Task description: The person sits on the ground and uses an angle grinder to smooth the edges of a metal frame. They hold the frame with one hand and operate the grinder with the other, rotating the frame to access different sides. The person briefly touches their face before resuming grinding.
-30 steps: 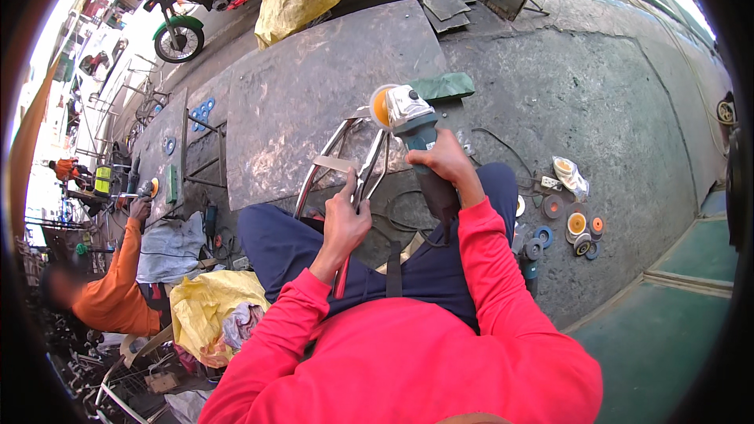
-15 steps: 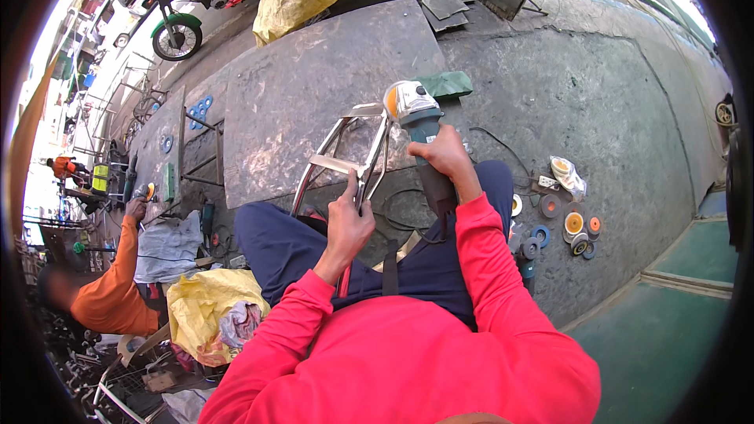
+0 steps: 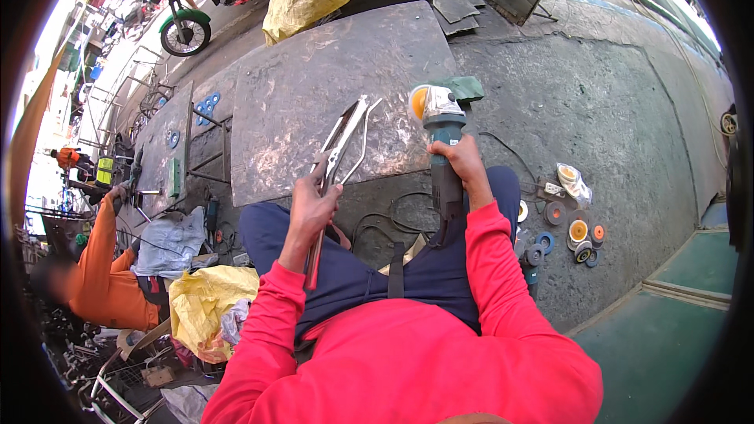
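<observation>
In my left hand (image 3: 312, 208) is a bare-metal tubular frame (image 3: 339, 140), turned nearly edge-on. Its far end reaches over the metal sheet, and a reddish end hangs down over my lap. My fingers are closed around its tubes. My right hand (image 3: 462, 161) grips the body of a teal angle grinder (image 3: 445, 127) fitted with an orange-yellow disc (image 3: 419, 100). The disc sits to the right of the frame, apart from it. Whether the disc spins cannot be told. Just beyond the grinder head lies a green block-like object (image 3: 467, 89).
Several grinding discs (image 3: 579, 231), a power outlet (image 3: 553, 188) and another grinder (image 3: 531, 273) lie at the right. Cables (image 3: 404, 216) loop near my knees. A worker in orange (image 3: 118, 283) sits at the left, beside a yellow sack (image 3: 200, 306). The large metal sheet (image 3: 290, 102) lies ahead.
My left hand has shifted left and turned the frame from its broad face to nearly edge-on. The grinder has moved right, away from the frame. The worker's arm at the left has shifted.
</observation>
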A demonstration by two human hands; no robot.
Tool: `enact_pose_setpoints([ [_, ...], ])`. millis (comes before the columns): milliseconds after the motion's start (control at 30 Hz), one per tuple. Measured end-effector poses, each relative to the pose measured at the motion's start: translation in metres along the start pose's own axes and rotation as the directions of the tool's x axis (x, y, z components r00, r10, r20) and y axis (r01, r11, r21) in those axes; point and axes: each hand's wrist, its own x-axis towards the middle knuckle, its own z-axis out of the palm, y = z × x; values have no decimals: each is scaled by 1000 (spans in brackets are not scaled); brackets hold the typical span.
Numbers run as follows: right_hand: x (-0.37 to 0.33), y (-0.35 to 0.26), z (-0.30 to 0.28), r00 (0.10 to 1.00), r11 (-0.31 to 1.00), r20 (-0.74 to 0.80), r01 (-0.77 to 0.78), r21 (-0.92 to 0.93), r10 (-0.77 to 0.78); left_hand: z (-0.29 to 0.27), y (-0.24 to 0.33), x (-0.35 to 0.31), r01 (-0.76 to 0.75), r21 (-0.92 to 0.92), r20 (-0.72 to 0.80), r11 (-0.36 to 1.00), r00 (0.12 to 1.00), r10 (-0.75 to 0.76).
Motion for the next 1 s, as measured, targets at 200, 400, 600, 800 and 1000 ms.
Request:
enact_pose_setpoints([
  [200, 0, 11, -3, 996, 974, -42, -73, 214, 84, -48, 8, 6, 65, -131, 98, 989, 994, -52],
  [400, 1, 10, -5, 993, 973, -64, -88, 215, 104, -67, 22, 25, 96, -22, 139, 995, 986, -92],
  [600, 4, 12, -3, 992, 982, -75, -92, 166, 105, -87, 40, 43, 16, 272, 125, 962, 991, -52],
  [800, 7, 17, -4, 989, 983, -84, -105, 148, 118, -106, 40, 64, -204, 666, 100, 718, 978, 185],
  [1000, 8, 17, -5, 983, 984, -107, -139, 108, 150, -133, 15, 77, -281, 922, 157, 265, 899, 408],
])
